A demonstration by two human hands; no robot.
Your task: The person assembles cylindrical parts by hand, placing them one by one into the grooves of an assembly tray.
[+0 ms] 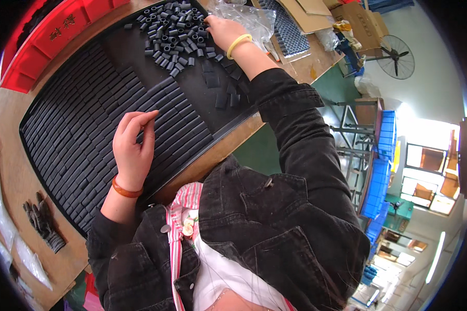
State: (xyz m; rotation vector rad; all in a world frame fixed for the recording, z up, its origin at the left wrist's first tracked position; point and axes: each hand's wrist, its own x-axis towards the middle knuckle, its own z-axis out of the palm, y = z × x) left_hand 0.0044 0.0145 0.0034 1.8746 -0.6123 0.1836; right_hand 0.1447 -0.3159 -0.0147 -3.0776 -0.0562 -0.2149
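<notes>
My left hand point(133, 147), with an orange-brown bangle at its wrist, is over the rows of short black tubes point(83, 114) lying side by side on a black tray point(131, 70). Its thumb and forefinger are pinched together; whether something small is between them I cannot make out. My right hand point(227, 33), wearing a pale yellow bangle, reaches to the right edge of a loose heap of black tubes point(174, 33) at the tray's far end. Its fingertips are bent in against the heap, and what they grip is hidden. Flat black pieces point(213, 80) lie scattered below that hand.
A red bin point(46, 49) stands beyond the tray at far left. A dark glove point(44, 223) and clear plastic point(0, 186) lie on the wooden table at left. Plastic bags point(249, 18) and cardboard point(301, 18) lie at far right. A fan point(396, 57) and blue crates point(376, 189) stand beyond.
</notes>
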